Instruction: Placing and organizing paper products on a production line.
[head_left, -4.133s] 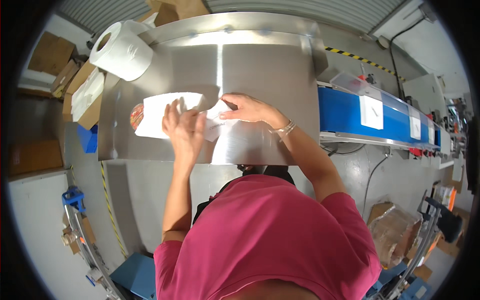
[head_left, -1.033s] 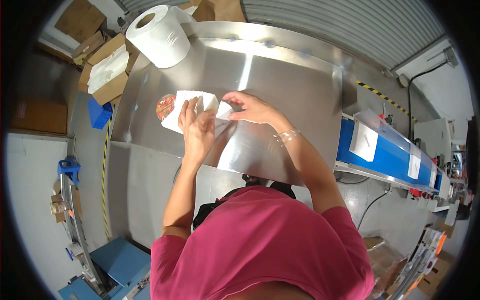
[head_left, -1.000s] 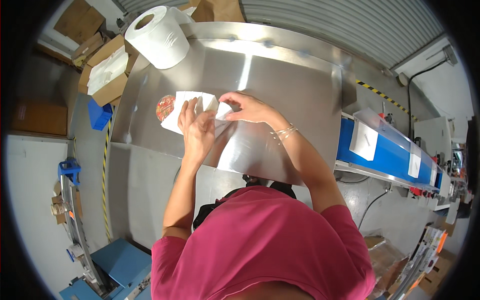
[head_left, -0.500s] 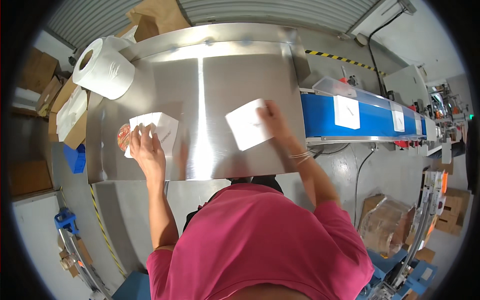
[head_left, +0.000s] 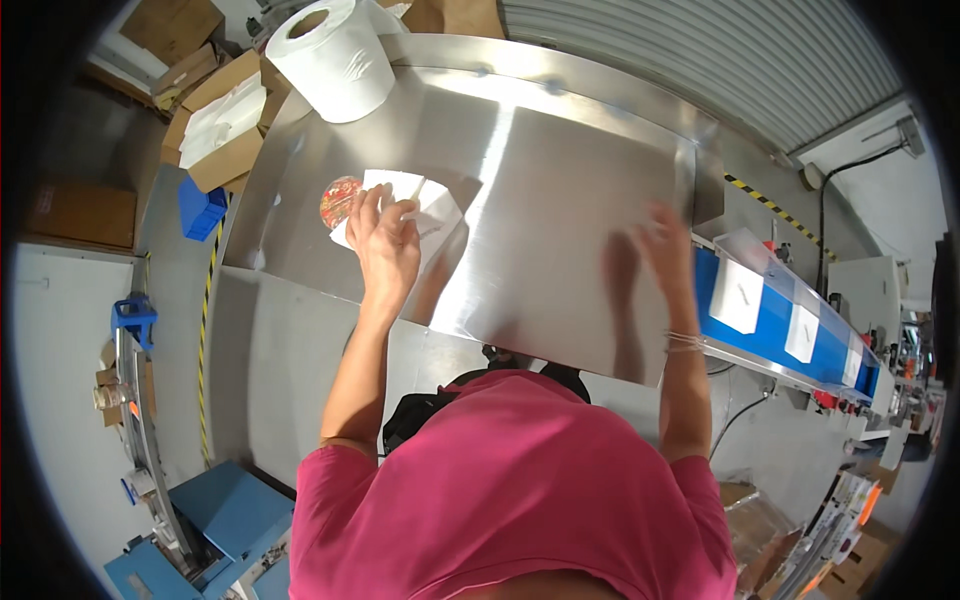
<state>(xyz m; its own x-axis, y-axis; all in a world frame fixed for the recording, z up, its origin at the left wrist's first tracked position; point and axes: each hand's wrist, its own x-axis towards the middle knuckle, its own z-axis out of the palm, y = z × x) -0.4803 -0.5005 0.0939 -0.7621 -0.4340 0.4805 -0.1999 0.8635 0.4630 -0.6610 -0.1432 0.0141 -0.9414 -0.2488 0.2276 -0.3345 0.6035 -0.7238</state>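
Note:
My left hand [head_left: 383, 240] is at the left part of the steel table, its bent fingers closed on a white paper packet [head_left: 437, 218]. Another white flap shows above the fingers; whether it belongs to the same packet I cannot tell. Touching or partly under the paper is a round, red-patterned piece [head_left: 340, 203], perhaps a stack. My right hand [head_left: 664, 248] hovers by the table's right edge, blurred by motion. Its fingers look apart and nothing shows in them. Beyond it, a white packet [head_left: 737, 296] lies on the blue conveyor belt [head_left: 768, 331].
A large white roll [head_left: 335, 70] stands at the table's [head_left: 560, 260] back left corner. Left of it sits an open cardboard box [head_left: 215, 130] of white sheets, with a blue bin [head_left: 203, 208] below. More white packets [head_left: 802, 333] lie along the belt beneath a clear guard.
My right hand has moved toward the conveyor, and the white packet it held is gone from it. My left hand stays at the paper. The whole view has turned.

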